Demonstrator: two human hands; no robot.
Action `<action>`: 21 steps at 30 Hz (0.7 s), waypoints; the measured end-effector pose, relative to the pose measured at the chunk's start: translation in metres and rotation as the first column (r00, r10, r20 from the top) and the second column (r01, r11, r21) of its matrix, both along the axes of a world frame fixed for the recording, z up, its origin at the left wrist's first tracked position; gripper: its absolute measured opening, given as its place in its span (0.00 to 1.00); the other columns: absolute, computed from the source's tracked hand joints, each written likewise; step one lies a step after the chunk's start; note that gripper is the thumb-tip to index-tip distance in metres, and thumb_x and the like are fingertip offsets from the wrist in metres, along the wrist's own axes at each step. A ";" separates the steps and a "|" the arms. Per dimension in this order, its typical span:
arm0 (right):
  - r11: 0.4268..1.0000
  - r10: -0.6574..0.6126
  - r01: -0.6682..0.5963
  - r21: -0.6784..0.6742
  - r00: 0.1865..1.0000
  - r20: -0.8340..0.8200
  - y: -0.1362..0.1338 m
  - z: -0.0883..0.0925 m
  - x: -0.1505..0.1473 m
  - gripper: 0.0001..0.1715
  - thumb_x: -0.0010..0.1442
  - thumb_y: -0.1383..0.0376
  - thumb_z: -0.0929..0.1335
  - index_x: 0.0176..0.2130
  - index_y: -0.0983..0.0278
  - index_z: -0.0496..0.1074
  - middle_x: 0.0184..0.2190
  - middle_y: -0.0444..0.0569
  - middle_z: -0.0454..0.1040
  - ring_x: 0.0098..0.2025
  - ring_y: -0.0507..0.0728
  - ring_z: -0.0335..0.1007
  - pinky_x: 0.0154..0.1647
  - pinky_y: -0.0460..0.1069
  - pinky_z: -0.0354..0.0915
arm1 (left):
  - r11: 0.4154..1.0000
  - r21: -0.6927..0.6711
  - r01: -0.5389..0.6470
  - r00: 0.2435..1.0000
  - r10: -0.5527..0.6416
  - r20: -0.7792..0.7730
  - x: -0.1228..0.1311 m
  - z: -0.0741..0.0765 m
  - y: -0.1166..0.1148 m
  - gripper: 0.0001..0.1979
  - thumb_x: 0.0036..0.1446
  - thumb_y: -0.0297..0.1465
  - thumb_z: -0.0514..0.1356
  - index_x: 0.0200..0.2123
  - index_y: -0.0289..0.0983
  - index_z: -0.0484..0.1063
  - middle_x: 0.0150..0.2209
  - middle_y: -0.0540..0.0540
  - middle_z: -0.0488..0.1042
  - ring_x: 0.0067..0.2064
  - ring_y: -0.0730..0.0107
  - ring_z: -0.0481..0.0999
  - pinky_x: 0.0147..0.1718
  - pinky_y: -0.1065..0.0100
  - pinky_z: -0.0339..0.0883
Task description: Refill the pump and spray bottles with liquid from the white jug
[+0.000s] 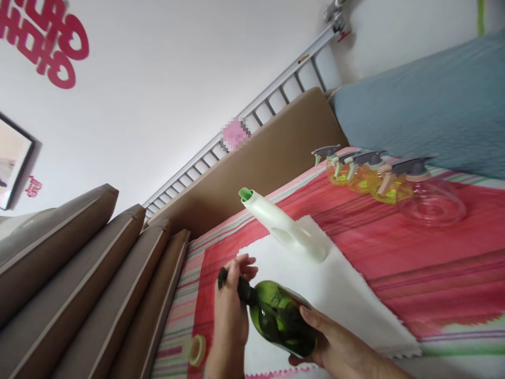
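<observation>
A green see-through pump bottle (284,321) is held tilted between my hands, over a white cloth (339,284). My right hand (331,339) is closed around its lower end. At the other end, my left hand (234,281) grips the black pump head (243,288), thumb over it and several fingers partly stretched beyond. Just past my hands, a pale white bottle (282,223) with a green spout (246,194) stands uncapped on the cloth. Beside my left wrist lies a pale yellowish cap (197,350).
Several spray bottles stand in a row on the red striped cover (394,252) at the right, including a clear pink one (432,202) and yellow ones (363,179). A brown headboard (268,163), a radiator (276,95) and brown padded panels (90,273) border the surface.
</observation>
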State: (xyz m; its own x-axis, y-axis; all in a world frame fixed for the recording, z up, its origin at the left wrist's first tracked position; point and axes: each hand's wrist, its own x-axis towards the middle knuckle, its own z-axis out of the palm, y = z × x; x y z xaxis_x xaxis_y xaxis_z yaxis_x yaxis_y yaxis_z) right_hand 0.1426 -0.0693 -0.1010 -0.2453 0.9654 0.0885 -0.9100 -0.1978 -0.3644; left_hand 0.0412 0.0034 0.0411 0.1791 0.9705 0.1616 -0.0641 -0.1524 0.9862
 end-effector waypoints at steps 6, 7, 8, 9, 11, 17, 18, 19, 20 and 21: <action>1.000 -0.025 0.025 0.000 0.999 -0.022 0.001 -0.001 0.003 0.31 0.56 0.54 0.67 0.57 0.57 0.59 0.47 0.54 0.73 0.43 0.62 0.71 0.35 0.54 0.66 | 0.990 -0.064 0.124 0.988 -0.130 -0.085 -0.006 -0.019 -0.003 0.23 0.50 0.48 0.59 0.42 0.36 0.74 0.42 0.38 0.76 0.45 0.56 0.73 0.45 0.59 0.65; 1.000 -0.030 0.030 0.005 0.999 -0.025 0.001 -0.001 0.003 0.31 0.57 0.54 0.67 0.57 0.57 0.58 0.48 0.54 0.73 0.43 0.62 0.71 0.35 0.54 0.66 | 0.988 -0.048 0.149 0.984 -0.153 -0.092 -0.008 -0.018 -0.002 0.25 0.50 0.48 0.59 0.44 0.37 0.72 0.43 0.38 0.76 0.47 0.55 0.72 0.46 0.59 0.64; 0.999 -0.036 0.036 0.010 0.999 -0.027 0.002 -0.001 0.003 0.31 0.57 0.55 0.66 0.57 0.57 0.58 0.49 0.54 0.72 0.44 0.62 0.71 0.36 0.54 0.66 | 0.985 -0.034 0.167 0.981 -0.169 -0.095 -0.011 -0.017 -0.001 0.26 0.50 0.48 0.60 0.47 0.38 0.71 0.45 0.38 0.75 0.49 0.54 0.71 0.47 0.58 0.64; 0.999 -0.043 0.043 0.012 0.999 -0.027 0.002 -0.001 0.004 0.31 0.58 0.55 0.66 0.58 0.57 0.56 0.50 0.54 0.71 0.44 0.62 0.71 0.36 0.54 0.66 | 0.985 -0.021 0.174 0.980 -0.175 -0.097 -0.014 -0.017 -0.001 0.27 0.49 0.49 0.60 0.48 0.39 0.69 0.46 0.38 0.75 0.50 0.53 0.70 0.47 0.58 0.64; 0.998 -0.060 0.060 0.019 0.998 -0.019 0.003 0.001 0.006 0.32 0.58 0.55 0.66 0.58 0.57 0.54 0.51 0.54 0.70 0.45 0.63 0.70 0.37 0.55 0.66 | 0.987 0.005 0.158 0.982 -0.157 -0.104 -0.018 -0.017 0.001 0.28 0.46 0.49 0.62 0.47 0.39 0.70 0.46 0.38 0.75 0.50 0.51 0.70 0.47 0.57 0.64; 0.996 -0.093 0.093 0.012 0.995 0.027 0.002 0.006 0.008 0.33 0.59 0.57 0.65 0.59 0.57 0.50 0.51 0.55 0.69 0.45 0.63 0.70 0.36 0.55 0.65 | 0.996 0.049 0.069 0.992 -0.063 -0.111 -0.027 -0.024 0.007 0.20 0.37 0.41 0.70 0.32 0.36 0.74 0.41 0.38 0.77 0.47 0.50 0.73 0.46 0.56 0.65; 0.996 -0.094 0.094 0.009 0.995 0.027 0.001 0.006 0.008 0.33 0.59 0.56 0.65 0.59 0.57 0.50 0.51 0.55 0.69 0.45 0.63 0.71 0.36 0.55 0.65 | 0.997 0.042 0.069 0.991 -0.064 -0.121 -0.028 -0.024 0.007 0.19 0.37 0.39 0.70 0.32 0.36 0.74 0.41 0.39 0.77 0.47 0.50 0.73 0.46 0.57 0.65; 0.996 -0.093 0.093 0.007 0.995 0.026 0.001 0.006 0.008 0.34 0.59 0.56 0.65 0.59 0.57 0.49 0.51 0.55 0.69 0.44 0.63 0.71 0.36 0.55 0.65 | 0.996 0.032 0.077 0.988 -0.072 -0.136 -0.030 -0.023 0.008 0.19 0.37 0.38 0.71 0.33 0.35 0.75 0.41 0.39 0.77 0.48 0.51 0.73 0.47 0.58 0.64; 0.996 -0.089 0.089 0.006 0.996 0.022 0.000 0.005 0.008 0.34 0.59 0.55 0.65 0.59 0.57 0.49 0.50 0.55 0.70 0.44 0.63 0.71 0.36 0.55 0.65 | 0.996 0.019 0.092 0.984 -0.088 -0.157 -0.032 -0.021 0.007 0.20 0.37 0.38 0.71 0.34 0.35 0.75 0.42 0.39 0.77 0.49 0.51 0.72 0.47 0.59 0.64; 0.996 -0.084 0.084 0.006 0.996 0.015 0.000 0.004 0.008 0.34 0.58 0.55 0.65 0.59 0.57 0.49 0.50 0.55 0.70 0.43 0.63 0.71 0.36 0.55 0.65 | 0.993 0.002 0.114 0.977 -0.112 -0.182 -0.033 -0.020 0.007 0.21 0.37 0.37 0.70 0.37 0.34 0.76 0.42 0.39 0.77 0.50 0.51 0.71 0.48 0.60 0.63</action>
